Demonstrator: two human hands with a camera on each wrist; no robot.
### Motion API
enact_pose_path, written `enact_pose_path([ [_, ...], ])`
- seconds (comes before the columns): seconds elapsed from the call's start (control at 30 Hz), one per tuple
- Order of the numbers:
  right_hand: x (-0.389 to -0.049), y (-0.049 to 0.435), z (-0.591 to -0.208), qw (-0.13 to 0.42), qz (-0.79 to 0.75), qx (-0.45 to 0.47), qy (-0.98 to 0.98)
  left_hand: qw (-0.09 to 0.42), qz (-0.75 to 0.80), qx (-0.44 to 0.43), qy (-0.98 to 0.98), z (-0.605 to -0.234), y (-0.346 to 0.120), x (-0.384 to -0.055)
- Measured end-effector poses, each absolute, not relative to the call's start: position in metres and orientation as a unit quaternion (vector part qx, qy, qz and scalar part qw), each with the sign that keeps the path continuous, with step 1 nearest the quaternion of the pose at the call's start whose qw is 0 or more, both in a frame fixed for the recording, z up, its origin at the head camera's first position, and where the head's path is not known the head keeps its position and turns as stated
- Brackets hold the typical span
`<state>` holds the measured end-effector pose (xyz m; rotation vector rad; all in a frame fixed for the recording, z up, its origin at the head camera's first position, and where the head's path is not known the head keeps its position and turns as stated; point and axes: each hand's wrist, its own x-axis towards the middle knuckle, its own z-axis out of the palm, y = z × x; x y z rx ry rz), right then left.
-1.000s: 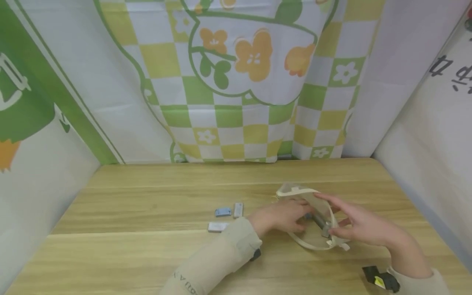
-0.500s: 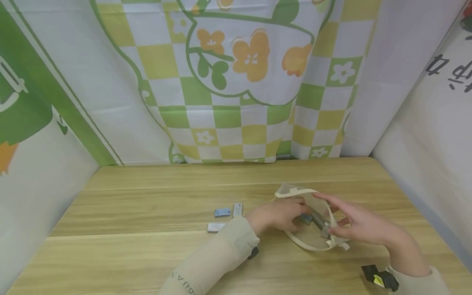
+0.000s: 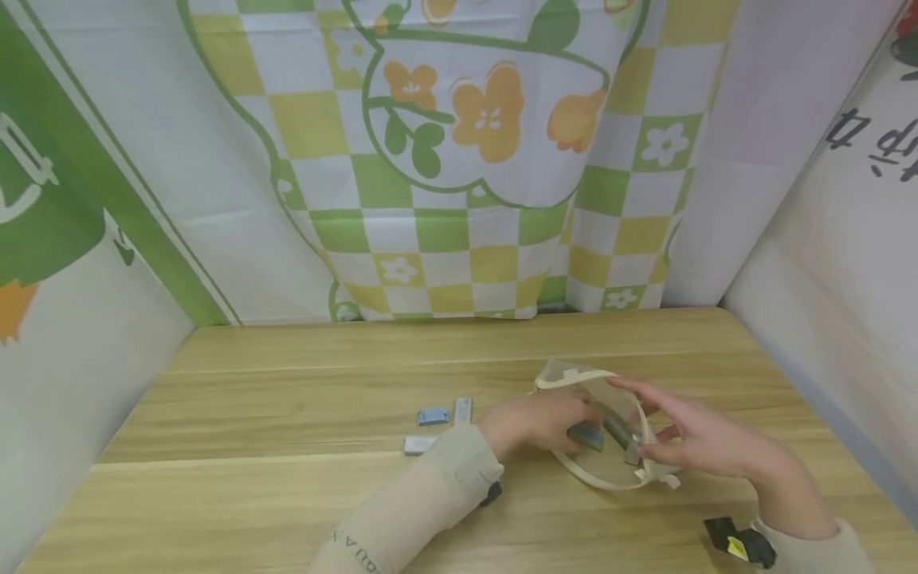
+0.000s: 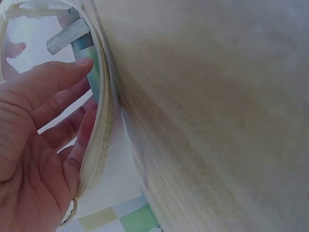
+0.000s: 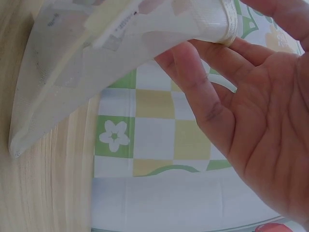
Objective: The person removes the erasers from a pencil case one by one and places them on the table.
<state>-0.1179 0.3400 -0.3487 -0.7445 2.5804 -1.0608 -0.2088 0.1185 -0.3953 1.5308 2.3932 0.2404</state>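
A translucent mesh zip pouch (image 3: 601, 478) with a cream zip edge lies at the table's right, its mouth spread wide. My right hand (image 3: 706, 434) holds the pouch's right rim between thumb and fingers. Inside the mouth, my left hand (image 3: 545, 418) pinches a small flat blue block (image 3: 586, 435). The left wrist view has the thumb lying along the blue-green block (image 4: 91, 63), with the other fingers behind it. Beside it in the pouch are a dark tube-like thing (image 3: 618, 430) and a pale grey bar (image 4: 67, 36).
Left of my left forearm, on the wooden table (image 3: 251, 414), lie a small blue block (image 3: 433, 416), a grey one (image 3: 463, 410) and a white one (image 3: 419, 445), the last close to my sleeve. A checked curtain (image 3: 445, 263) hangs behind the table.
In the pouch, my left hand has drawn slightly back to the left, and the blue block now shows more at its fingertips. My right hand stays at the rim.
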Motion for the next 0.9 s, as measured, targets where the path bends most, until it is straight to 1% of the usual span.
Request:
enact_pose_path([
  [0.23,-0.1173,0.3403,-0.3496,0.126,-0.362,-0.252,0.889,0.145,0.088,0.541,0.824,-0.3964,0.1179,-0.2075],
  [0.47,-0.1170,0.3403,-0.3492,0.120,-0.354,-0.246,0.894,0.162,0.076,0.540,0.823,-0.3952,0.1185,-0.2069],
  [0.9,-0.1172,0.3403,-0.3471,0.127,-0.348,-0.242,0.897,0.187,0.087,0.555,0.806,-0.3933,0.1198,-0.2060],
])
